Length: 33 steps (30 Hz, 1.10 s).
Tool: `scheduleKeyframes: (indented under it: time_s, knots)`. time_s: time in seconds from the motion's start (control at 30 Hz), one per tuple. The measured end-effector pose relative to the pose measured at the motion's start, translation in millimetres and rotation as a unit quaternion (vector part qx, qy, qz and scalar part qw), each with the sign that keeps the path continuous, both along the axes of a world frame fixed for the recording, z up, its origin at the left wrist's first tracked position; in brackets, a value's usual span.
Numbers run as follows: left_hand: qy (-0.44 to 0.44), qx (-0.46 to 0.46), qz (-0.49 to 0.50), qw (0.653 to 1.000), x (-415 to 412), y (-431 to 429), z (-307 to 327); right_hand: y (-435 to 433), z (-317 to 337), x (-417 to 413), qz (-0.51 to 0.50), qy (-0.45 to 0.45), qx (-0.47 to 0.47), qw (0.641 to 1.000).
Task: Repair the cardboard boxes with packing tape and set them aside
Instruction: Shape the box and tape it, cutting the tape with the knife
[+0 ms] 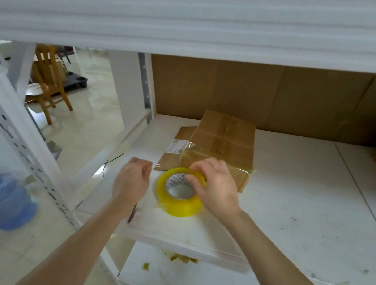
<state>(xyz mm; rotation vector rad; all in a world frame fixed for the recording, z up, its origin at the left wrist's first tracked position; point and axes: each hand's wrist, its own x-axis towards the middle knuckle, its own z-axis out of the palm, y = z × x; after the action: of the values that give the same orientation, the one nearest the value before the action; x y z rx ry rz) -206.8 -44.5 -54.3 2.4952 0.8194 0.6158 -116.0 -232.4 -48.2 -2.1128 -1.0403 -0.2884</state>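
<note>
One yellow tape roll (179, 205) is gripped by the right hand (214, 191) at the brown cardboard box's (225, 138) front edge; the left hand's (132, 180) hold cannot be told.

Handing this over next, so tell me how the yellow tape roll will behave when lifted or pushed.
The tape roll is a rigid ring, so it should lift stiffly; the right hand hooks fingers into its core. Lying nearly flat on the shelf, it would probably slide when pushed; on edge it could roll. Its glossy side may feel slippery.

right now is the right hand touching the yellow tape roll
Touching. The head view shows the right hand gripping the yellow tape roll, curled over its rim.
</note>
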Motion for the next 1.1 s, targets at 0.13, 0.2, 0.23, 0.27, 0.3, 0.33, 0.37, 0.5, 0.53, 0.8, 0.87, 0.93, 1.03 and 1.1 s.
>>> scheduleKeyframes:
  time_s: [0.13, 0.2, 0.23, 0.27, 0.3, 0.33, 0.37, 0.5, 0.53, 0.8, 0.87, 0.93, 1.03, 1.1]
  knots:
    - [-0.058, -0.103, -0.056, 0.991, 62, -24, 32, -49, 18, 54, -0.252, 0.243, 0.192, 0.917]
    - [-0.03, -0.168, -0.059, 0.984, 90, -31, 37, -64, 14, 71, -0.247, 0.396, 0.193, 0.863]
    - [-0.016, -0.192, -0.059, 0.979, 100, -34, 37, -67, 11, 75, -0.223, 0.461, 0.202, 0.835]
    - [-0.006, -0.217, -0.056, 0.975, 109, -37, 37, -68, 7, 77, -0.194, 0.514, 0.219, 0.807]
    - [-0.002, -0.241, -0.053, 0.969, 117, -40, 36, -68, 3, 79, -0.168, 0.543, 0.244, 0.786]
    - [-0.003, -0.259, -0.053, 0.965, 124, -44, 36, -70, 0, 81, -0.152, 0.549, 0.268, 0.777]
    - [-0.006, -0.27, -0.058, 0.961, 130, -49, 35, -73, -1, 84, -0.151, 0.538, 0.284, 0.779]
    - [-0.028, -0.309, -0.107, 0.945, 146, -86, 35, -107, 7, 97, -0.223, 0.481, 0.321, 0.785]
    - [-0.031, -0.314, -0.116, 0.942, 147, -97, 35, -118, 9, 99, -0.24, 0.468, 0.326, 0.786]
    - [-0.076, -0.289, -0.159, 0.941, 119, -172, 18, -194, 10, 72, -0.278, 0.442, 0.366, 0.77]
    - [-0.084, -0.274, -0.137, 0.948, 104, -185, 13, -210, 7, 59, -0.26, 0.436, 0.375, 0.776]
    - [-0.095, -0.245, -0.132, 0.956, 89, -199, 7, -222, -1, 48, -0.25, 0.418, 0.345, 0.803]
    - [-0.029, -0.217, -0.099, 0.971, 81, -219, 3, -225, -8, 41, -0.259, 0.411, 0.262, 0.834]
    - [0.013, -0.192, -0.072, 0.979, 81, -226, -3, -223, -12, 38, -0.277, 0.387, 0.198, 0.857]
